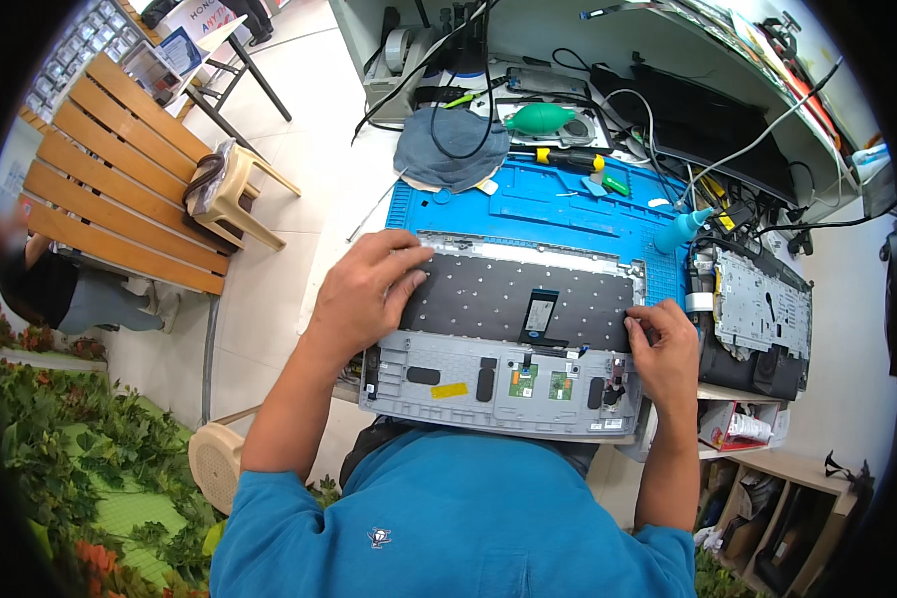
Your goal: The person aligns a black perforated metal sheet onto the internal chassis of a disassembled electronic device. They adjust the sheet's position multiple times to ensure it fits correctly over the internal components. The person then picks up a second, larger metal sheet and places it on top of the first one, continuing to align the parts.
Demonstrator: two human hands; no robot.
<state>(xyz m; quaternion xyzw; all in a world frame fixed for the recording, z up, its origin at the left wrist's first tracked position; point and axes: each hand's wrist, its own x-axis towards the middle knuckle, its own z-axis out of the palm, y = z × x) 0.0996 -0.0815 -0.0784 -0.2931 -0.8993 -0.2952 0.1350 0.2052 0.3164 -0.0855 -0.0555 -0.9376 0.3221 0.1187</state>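
Note:
A laptop top cover (448, 404), inner side up, lies in front of me with its grey lower part near my body. Small green boards and a yellow sticker show on that part. Across its upper part lies a laptop keyboard (468, 299), its black back dotted with silver points and a dark ribbon cable (539, 317) folded over it. My left hand (364, 289) pinches the keyboard's left edge near the far corner, thumb and forefinger close together. At the right edge, my right hand (663, 344) grips with bent fingers; their undersides are hidden.
A blue work mat (558, 204) extends beyond the cover. On it are a yellow-black screwdriver (570, 159) and a teal bottle (683, 229). A grey cloth (450, 148) and green air blower (540, 119) lie behind. Another opened laptop part (762, 304) sits right. A person (60, 279) sits far left.

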